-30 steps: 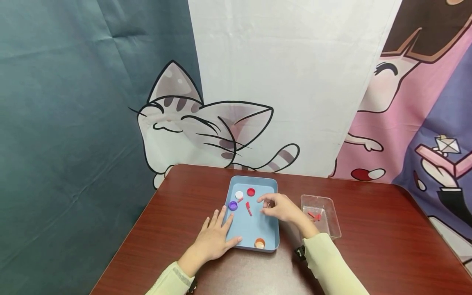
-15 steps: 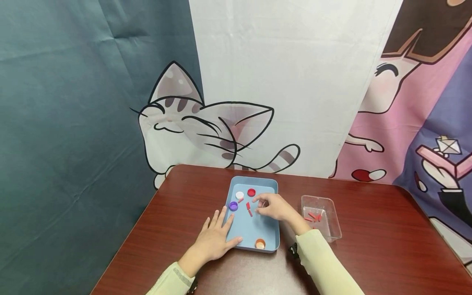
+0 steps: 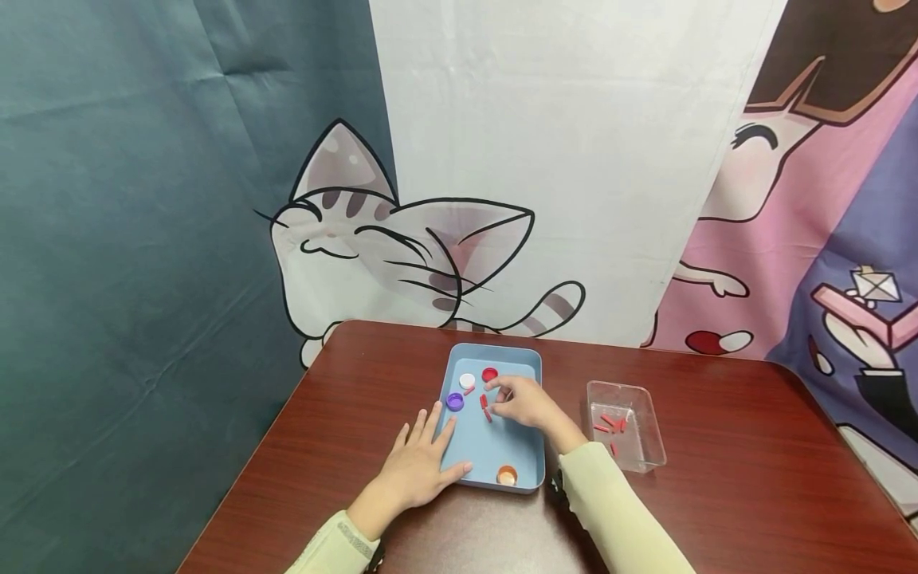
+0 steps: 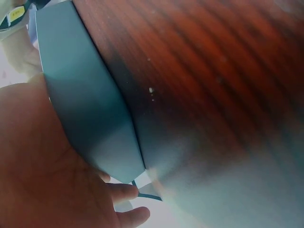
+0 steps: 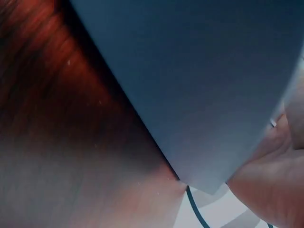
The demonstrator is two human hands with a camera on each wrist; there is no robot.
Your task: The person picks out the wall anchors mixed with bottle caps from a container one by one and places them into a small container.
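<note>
My left hand rests with spread, straight fingers on the left rim of the light blue tray; the left wrist view shows it against the tray's outer wall. Over the tray's right half hovers my right hand, thumb and forefinger apart, with nothing visible between them. Its thumb tip is close to small red sticks; whether it touches one I cannot tell. Another red stick lies near a white cap. A red cap and a purple cap are also in the tray.
An orange cap sits at the tray's near right corner. Right of the tray stands a clear plastic box with several red sticks inside. The brown table meets a printed curtain at the back.
My right hand has moved left across the tray, closer to the red sticks. More sticks in the clear box have come into view as the forearm shifted. The left hand has stayed put.
</note>
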